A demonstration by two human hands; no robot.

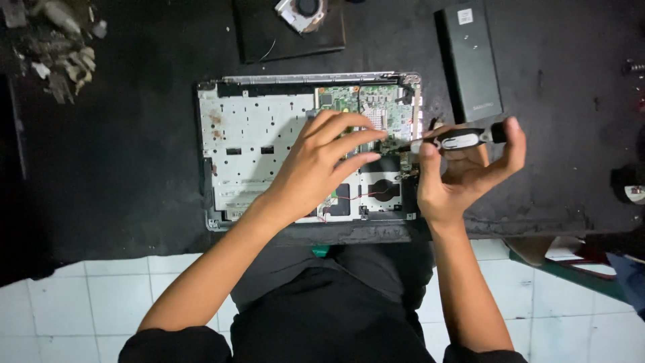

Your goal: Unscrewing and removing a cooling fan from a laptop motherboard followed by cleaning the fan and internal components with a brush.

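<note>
Right hand (pixel 463 171) was curled around a black-and-white screwdriver (pixel 457 140), thumb and fingers closed on the handle, the tool lying nearly level with its tip pointing left toward the green circuit board (pixel 366 107). Left hand (pixel 322 168) lay palm down on the opened laptop chassis (pixel 255 141), fingers spread and loosely extended, the fingertips (pixel 376 134) resting on the board just beside the screwdriver's tip; it gripped nothing that could be made out. Both forearms reached up from dark sleeves over a lap in black clothing, with white floor tiles (pixel 87 296) below the table edge. Chassis sat flat near the front edge of the black worktable (pixel 121 168), silver metal plate exposed on its left part, circuit board in the upper right part, a round fan opening (pixel 385 190) at the lower right with a thin red wire crossing near it. Beyond the chassis, a dark flat panel (pixel 269 33) carried a small cooling fan (pixel 302 12). Long black battery pack (pixel 471 60) lay at the far right, well apart from the chassis. Heap of pale scraps (pixel 64 47) sat at the far left corner.
</note>
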